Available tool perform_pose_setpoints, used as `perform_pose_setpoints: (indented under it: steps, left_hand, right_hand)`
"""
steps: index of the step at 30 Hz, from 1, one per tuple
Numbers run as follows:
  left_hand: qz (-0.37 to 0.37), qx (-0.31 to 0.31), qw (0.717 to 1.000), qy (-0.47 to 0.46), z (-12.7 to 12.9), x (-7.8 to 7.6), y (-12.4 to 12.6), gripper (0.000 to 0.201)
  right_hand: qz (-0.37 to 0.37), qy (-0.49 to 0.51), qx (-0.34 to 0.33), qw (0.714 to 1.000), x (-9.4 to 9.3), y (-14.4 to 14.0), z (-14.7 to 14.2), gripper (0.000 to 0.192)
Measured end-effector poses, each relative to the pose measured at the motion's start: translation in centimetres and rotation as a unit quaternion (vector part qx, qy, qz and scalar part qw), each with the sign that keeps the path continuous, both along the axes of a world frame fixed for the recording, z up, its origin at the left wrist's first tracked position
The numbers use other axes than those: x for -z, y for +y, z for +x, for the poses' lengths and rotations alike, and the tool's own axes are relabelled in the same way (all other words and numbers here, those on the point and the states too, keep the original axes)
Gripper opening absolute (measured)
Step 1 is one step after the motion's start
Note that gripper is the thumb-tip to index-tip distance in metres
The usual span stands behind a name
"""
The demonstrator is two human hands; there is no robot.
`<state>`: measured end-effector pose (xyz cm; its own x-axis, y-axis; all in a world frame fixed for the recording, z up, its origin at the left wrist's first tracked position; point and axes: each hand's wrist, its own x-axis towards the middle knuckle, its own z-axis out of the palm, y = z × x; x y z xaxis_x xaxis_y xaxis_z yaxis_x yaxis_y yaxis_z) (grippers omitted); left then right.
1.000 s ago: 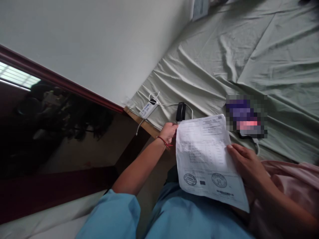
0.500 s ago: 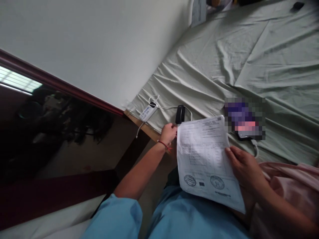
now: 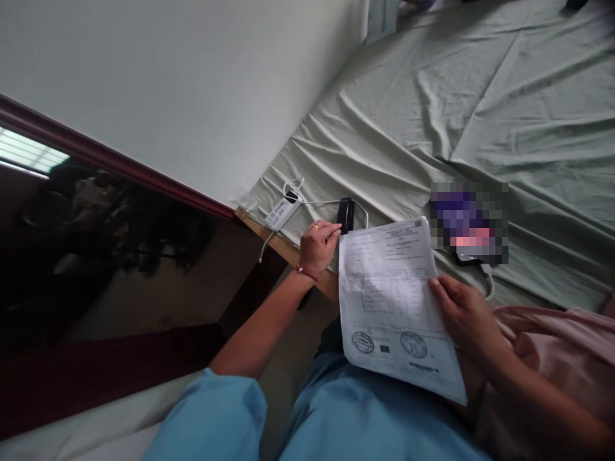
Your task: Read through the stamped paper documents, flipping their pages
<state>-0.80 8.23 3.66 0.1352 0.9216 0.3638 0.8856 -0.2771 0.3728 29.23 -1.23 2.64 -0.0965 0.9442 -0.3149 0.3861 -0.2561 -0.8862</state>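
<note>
Evidently, left hand (image 3: 317, 248) at the paper (image 3: 390, 298)'s upper left corner, right hand (image 3: 465, 312) pinching its right edge.

Farthest left is a dark panel (image 3: 100, 269); next, a white strip (image 3: 283, 212) with a looped cord (image 3: 317, 203) lies on the green cloth (image 3: 408, 141). The left hand, wearing a ring (image 3: 316, 226) and red bracelet (image 3: 307, 275), has thumb and forefinger together just beside a black case (image 3: 344, 215); whether that grip holds anything, I cannot tell. The paper slants above the lap, print and two round stamps facing up. The right grip is closed on it, thumb on top. Beyond lies a blurred phone (image 3: 464, 218), then pink fabric (image 3: 552, 342).
</note>
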Motion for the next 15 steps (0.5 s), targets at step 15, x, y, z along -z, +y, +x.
perform_pose_setpoints:
  steps: [15]
  left_hand:
    - [-0.069, 0.026, 0.989, 0.124, 0.87, -0.45, 0.09, 0.022]
  right_hand:
    - [-0.022, 0.025, 0.008, 0.999, 0.14, -0.09, 0.05, 0.04]
